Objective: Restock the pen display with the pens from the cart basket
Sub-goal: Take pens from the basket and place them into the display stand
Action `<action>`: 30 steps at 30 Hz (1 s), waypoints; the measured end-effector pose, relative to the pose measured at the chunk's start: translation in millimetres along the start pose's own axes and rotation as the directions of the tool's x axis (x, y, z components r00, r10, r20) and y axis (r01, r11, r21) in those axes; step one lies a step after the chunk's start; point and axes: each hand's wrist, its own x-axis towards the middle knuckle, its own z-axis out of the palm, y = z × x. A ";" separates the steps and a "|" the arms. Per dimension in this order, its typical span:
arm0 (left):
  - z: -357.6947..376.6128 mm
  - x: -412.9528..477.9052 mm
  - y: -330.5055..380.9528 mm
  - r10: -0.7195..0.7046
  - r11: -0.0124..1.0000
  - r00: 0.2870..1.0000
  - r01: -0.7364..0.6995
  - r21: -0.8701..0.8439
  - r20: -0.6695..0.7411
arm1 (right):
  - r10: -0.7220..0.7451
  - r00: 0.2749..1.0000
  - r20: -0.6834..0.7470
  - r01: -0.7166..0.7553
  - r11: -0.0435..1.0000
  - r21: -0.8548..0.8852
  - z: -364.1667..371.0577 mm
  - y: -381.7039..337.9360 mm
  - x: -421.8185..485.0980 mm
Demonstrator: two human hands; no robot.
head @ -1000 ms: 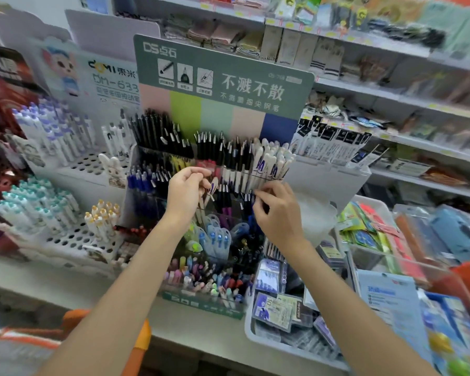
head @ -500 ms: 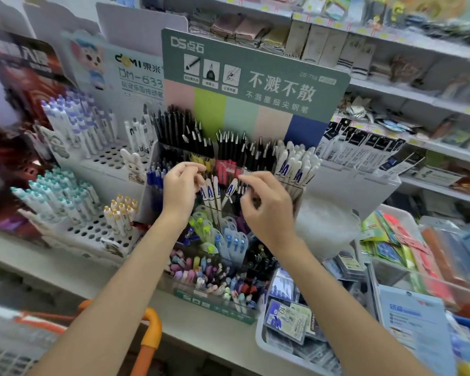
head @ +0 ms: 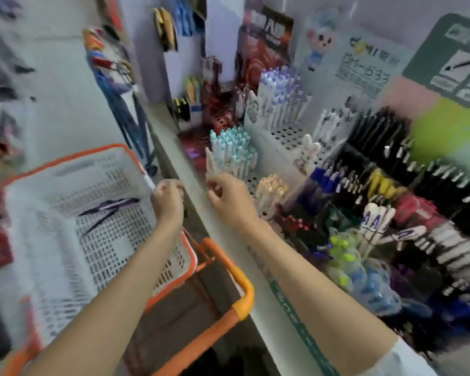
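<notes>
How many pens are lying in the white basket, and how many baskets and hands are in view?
White basket: 1
Dark pens lying in it: 2, as far as the blur shows
Hands: 2, left hand and right hand
Total: 5

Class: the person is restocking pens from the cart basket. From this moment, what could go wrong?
The right hand hangs close to the upright white pens with teal caps at the shelf edge; it might topple them. The dark pens lie loose in the white slotted plastic basket with an orange rim, so a hurried grab by the left hand could miss or scatter them.
</notes>
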 end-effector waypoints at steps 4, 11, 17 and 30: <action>-60.2 50.5 -32.0 -0.101 0.994 0.978 0.106 0.016 -0.183 | -0.040 0.965 0.261 0.039 0.999 0.009 74.5 -7.5 26.3; -140.6 132.8 -78.6 -0.146 0.965 0.933 0.208 0.162 -0.328 | -0.065 0.927 0.368 0.124 0.982 -0.140 190.3 -6.1 87.6; -176.2 220.0 -130.2 -0.126 0.822 0.944 0.271 0.501 -0.305 | 0.088 0.876 0.474 0.008 0.980 -0.197 251.7 9.0 104.8; -173.8 367.1 -188.8 -0.111 -0.077 0.981 -0.170 0.983 0.161 | 0.074 0.857 0.510 0.189 0.876 -0.445 268.2 30.8 96.3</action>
